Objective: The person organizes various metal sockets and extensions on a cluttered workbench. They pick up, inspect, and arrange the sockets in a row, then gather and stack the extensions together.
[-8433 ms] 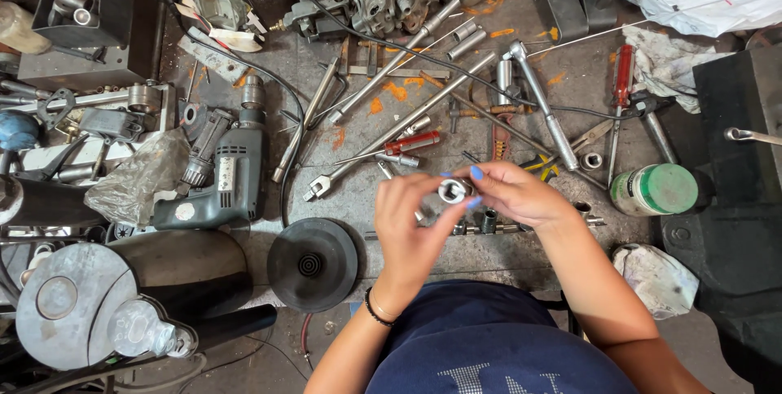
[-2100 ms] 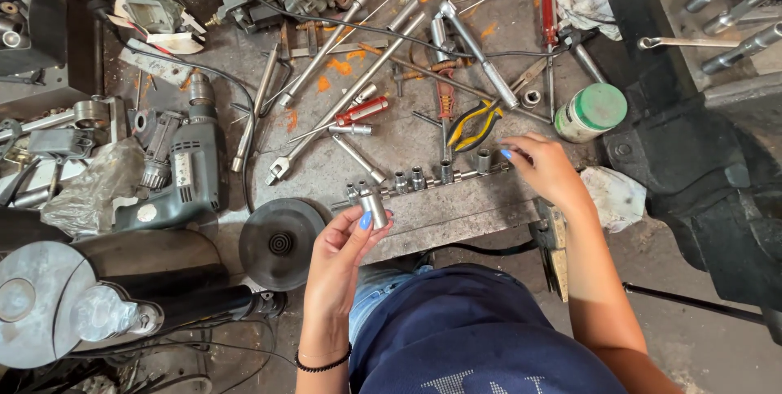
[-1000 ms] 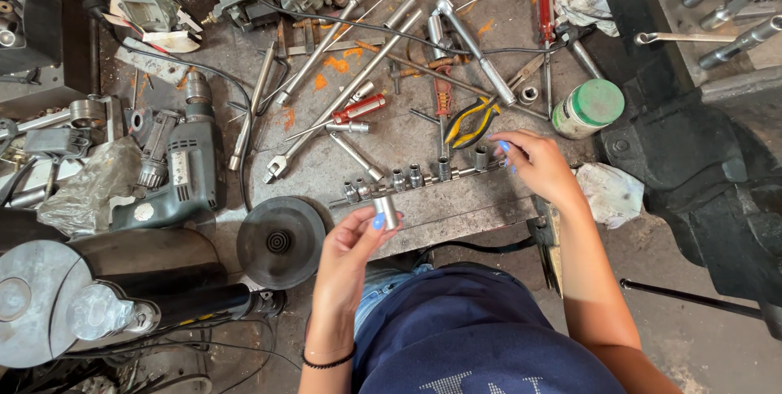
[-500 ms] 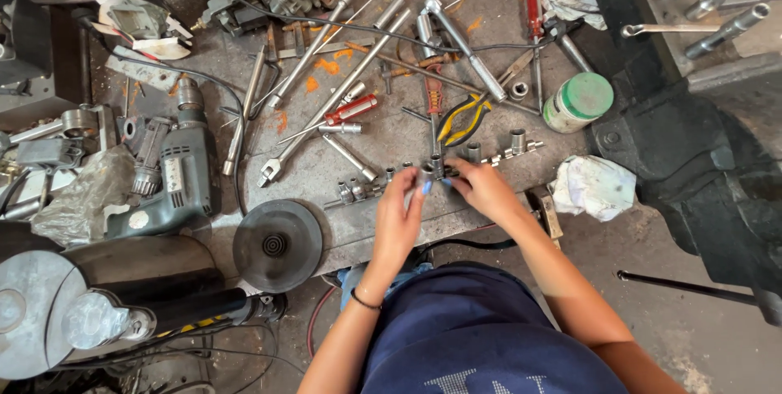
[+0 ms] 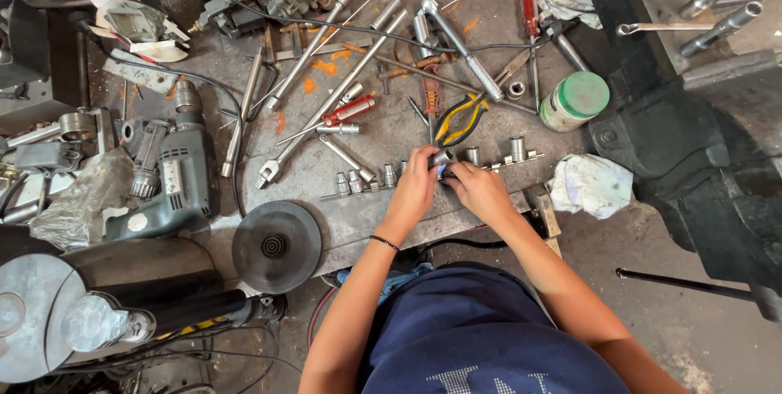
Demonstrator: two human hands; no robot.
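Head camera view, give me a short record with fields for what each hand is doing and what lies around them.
left hand: grip closed on a silver socket, over the socket rail
right hand: fingertips meet the left hand at the same socket
sockets on rail: several upright, on both sides of the hands
behind hands: yellow-handled pliers, red-handled screwdriver, long wrenches
right of hands: green-lidded jar, crumpled rag, black vise
left of hands: electric drill, black disc
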